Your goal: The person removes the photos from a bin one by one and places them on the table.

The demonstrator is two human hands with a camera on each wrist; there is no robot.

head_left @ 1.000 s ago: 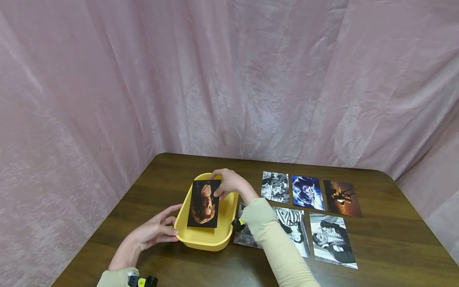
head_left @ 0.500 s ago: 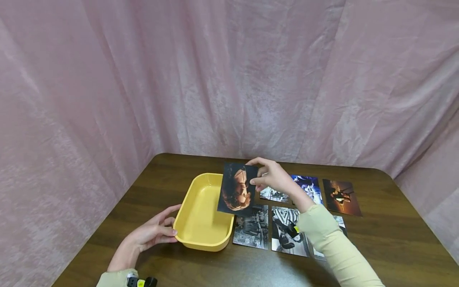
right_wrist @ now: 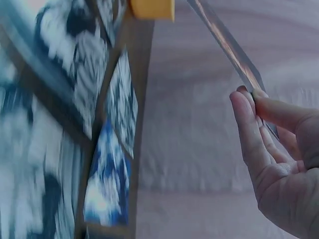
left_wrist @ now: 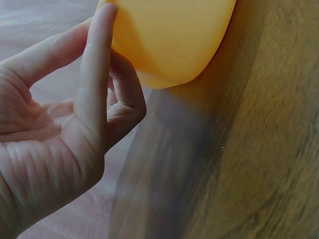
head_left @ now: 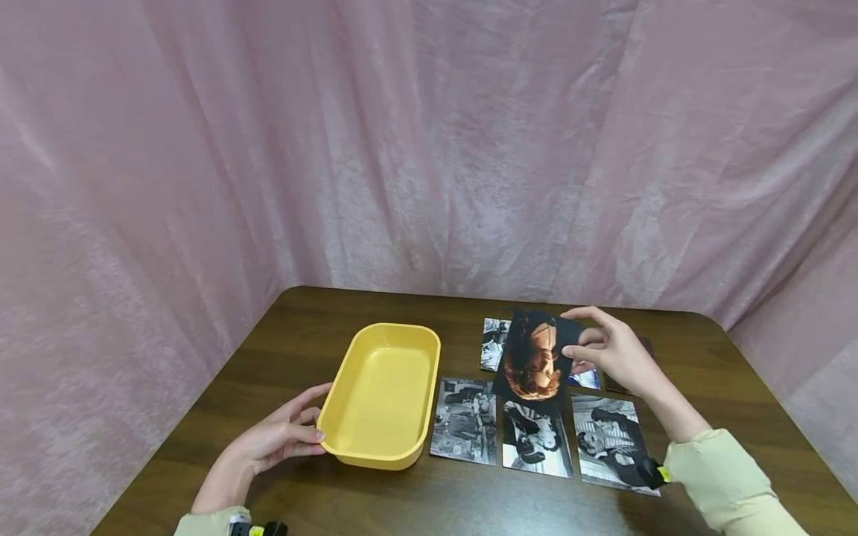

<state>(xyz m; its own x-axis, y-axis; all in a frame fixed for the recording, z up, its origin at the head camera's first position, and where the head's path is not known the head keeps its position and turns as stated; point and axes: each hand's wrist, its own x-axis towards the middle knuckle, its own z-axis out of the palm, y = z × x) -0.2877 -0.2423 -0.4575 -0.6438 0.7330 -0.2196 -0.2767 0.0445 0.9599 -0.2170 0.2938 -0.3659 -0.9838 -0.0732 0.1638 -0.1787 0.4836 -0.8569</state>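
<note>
My right hand (head_left: 617, 353) pinches a dark photo card (head_left: 532, 357) by its right edge, thumb on the front. The card bears a warm-toned portrait turned on its side and is held tilted over the other cards. In the right wrist view the card (right_wrist: 232, 52) shows nearly edge-on between thumb and fingers. My left hand (head_left: 284, 432) grips the near left side of a yellow plastic tray (head_left: 382, 402), which has nothing in it. The left wrist view shows the thumb at the tray's rim (left_wrist: 169, 82) with fingers behind.
Three black-and-white photo cards lie in the front row: a left one (head_left: 464, 423), a middle one (head_left: 536, 447) and a right one (head_left: 613, 443). Behind, a black-and-white card (head_left: 492, 344), a blue card (right_wrist: 107, 179) and a dark card are partly covered. A pink curtain (head_left: 429, 149) backs the wooden table (head_left: 302, 327).
My right hand has lifted the portrait card out of the yellow tray and carried it right, over the laid-out cards. The left hand has kept its grip on the tray.
</note>
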